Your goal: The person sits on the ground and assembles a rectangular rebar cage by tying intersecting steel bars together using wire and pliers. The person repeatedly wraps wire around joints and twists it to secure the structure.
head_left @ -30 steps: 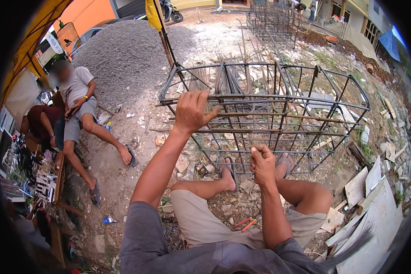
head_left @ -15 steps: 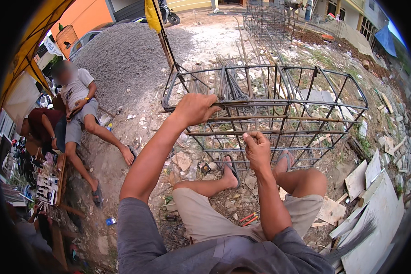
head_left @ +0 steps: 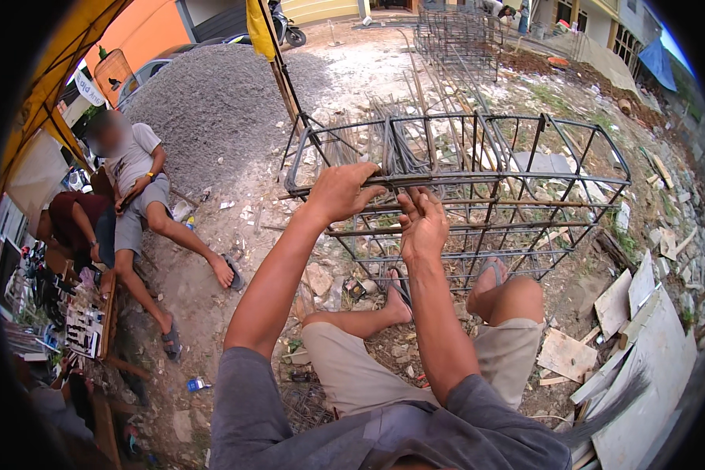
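A long cage of steel rebar (head_left: pixel 556 179) lies across in front of me, with square stirrups spaced along it. My left hand (head_left: pixel 341 193) is closed on the cage's near upper bar, fingers over the top and thumb below. Just right of it, my right hand (head_left: pixel 425 229) has come up against the same bar, palm toward me. Its fingers are bent and pressed together at the bar; whatever they may pinch is too small to make out. Behind the bar, a bundle of thin grey rods or wire (head_left: pixel 403 149) shows inside the cage.
My sandalled feet stand under the cage on rubble-strewn ground. A gravel heap (head_left: pixel 211 94) rises at the back left, near a seated person (head_left: pixel 141 168). Broken boards (head_left: pixel 642 368) lie at right. More rebar cages (head_left: pixel 454 43) stand far back. A pole with yellow cloth (head_left: pixel 260 31) stands behind.
My right hand has risen and moved left, from below the cage's bars to the upper bar beside my left hand. The left hand has shifted slightly right and down, still on the bar.
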`<move>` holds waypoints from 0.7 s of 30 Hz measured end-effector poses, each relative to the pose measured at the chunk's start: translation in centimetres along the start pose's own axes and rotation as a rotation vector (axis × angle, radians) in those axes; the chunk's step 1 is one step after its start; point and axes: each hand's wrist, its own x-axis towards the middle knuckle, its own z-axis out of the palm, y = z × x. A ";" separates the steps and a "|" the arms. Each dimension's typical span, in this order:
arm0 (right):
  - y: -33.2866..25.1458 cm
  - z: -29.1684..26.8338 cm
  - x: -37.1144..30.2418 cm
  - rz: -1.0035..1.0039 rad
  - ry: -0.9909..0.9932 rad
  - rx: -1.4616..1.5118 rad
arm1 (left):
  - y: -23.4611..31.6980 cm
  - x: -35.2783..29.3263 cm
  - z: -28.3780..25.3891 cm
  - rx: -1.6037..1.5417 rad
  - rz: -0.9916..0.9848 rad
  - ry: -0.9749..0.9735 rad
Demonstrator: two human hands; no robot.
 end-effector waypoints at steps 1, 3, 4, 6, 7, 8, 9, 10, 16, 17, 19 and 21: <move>0.3 0.7 0.3 0.047 0.000 0.035 | 0.0 0.2 -0.1 -0.007 -0.059 -0.051; 0.9 0.5 1.2 0.081 0.002 0.083 | 0.6 0.5 -0.8 -0.020 -0.181 -0.148; 1.1 0.3 1.6 0.097 0.003 0.107 | 0.7 0.7 -0.9 -0.042 -0.194 -0.145; 1.0 -0.2 1.7 0.118 -0.053 0.065 | 0.6 0.6 -1.0 -0.094 -0.228 -0.128; 1.0 -0.4 1.8 0.126 -0.081 0.044 | 0.6 0.7 -1.1 -0.092 -0.234 -0.127; 0.8 -0.2 1.7 0.093 -0.086 -0.043 | 0.5 0.8 -1.1 -0.094 -0.243 -0.130; 0.5 -0.1 1.6 0.059 -0.092 -0.131 | 0.5 0.9 -1.0 -0.096 -0.251 -0.132; 0.2 0.0 1.5 0.025 -0.098 -0.218 | 0.5 0.8 -1.0 -0.100 -0.259 -0.140; 1.1 1.3 1.4 -0.089 -0.052 -0.318 | 0.5 1.1 -1.0 -0.099 -0.250 -0.137; 1.2 1.5 1.6 -0.118 -0.095 -0.363 | 0.4 1.1 -0.9 -0.111 -0.243 -0.121; 1.8 0.6 2.8 -0.070 -0.185 -0.252 | 0.2 1.0 -0.6 -0.098 -0.242 -0.112; 2.0 0.1 3.4 -0.032 -0.248 -0.165 | 0.0 1.1 -0.5 -0.056 -0.248 -0.121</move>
